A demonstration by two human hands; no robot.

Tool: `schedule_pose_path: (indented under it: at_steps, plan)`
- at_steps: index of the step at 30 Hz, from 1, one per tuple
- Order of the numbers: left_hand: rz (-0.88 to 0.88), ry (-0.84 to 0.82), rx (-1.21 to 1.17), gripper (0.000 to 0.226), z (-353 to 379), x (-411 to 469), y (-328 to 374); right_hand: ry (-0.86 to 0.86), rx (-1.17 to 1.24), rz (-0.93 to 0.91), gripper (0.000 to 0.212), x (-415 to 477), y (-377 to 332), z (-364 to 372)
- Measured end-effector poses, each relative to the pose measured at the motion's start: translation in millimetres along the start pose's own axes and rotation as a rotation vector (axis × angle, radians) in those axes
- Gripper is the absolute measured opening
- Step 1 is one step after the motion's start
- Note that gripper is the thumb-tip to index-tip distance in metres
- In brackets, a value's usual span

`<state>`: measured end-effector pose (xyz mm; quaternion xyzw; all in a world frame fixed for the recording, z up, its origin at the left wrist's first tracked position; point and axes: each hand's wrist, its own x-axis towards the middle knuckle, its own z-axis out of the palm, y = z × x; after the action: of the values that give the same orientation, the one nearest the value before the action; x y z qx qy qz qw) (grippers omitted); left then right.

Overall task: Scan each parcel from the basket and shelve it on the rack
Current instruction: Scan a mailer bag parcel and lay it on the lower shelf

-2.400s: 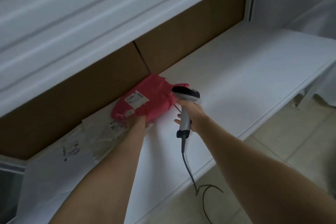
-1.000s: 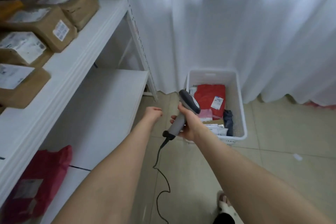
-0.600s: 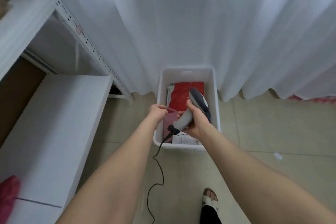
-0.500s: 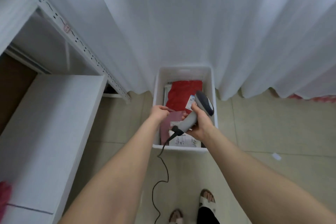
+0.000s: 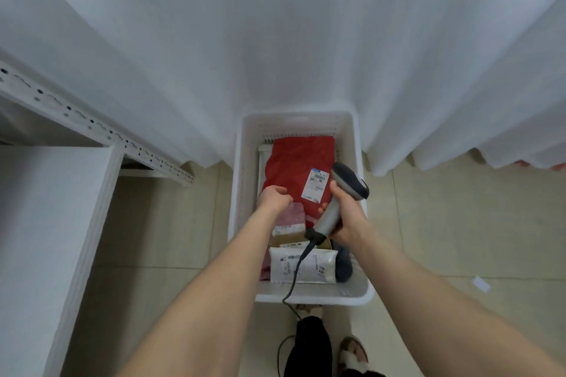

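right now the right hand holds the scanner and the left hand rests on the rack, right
Not quite. The head view shows the left hand down in the basket, at the near edge of the red parcel, not on the rack. The right hand does hold the scanner.

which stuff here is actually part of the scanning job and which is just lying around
Job: white basket, red parcel, pink parcel, white parcel, cardboard box, barcode scanner in the right hand, left hand over the parcels, rack shelf.
Just there: curtain, paper scrap on the floor, sandal.
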<state>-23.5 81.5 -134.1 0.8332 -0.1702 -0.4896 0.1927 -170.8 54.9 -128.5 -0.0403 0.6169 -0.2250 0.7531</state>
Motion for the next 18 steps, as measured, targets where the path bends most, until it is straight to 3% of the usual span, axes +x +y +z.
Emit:
schedule_pose_path:
  at_steps: [6, 12, 18]
  plan:
    - [-0.026, -0.011, 0.055, 0.053, 39, 103, 1, 0.049, -0.045, -0.013, 0.052, 95, -18, 9]
    - [-0.016, 0.011, 0.054, 0.082, 79, 210, -21, 0.100, -0.093, -0.058, 0.038, 216, -12, 4]
    - [-0.064, 0.073, 0.111, 0.110, 108, 306, -52, 0.022, -0.120, -0.045, 0.041, 320, 4, -21]
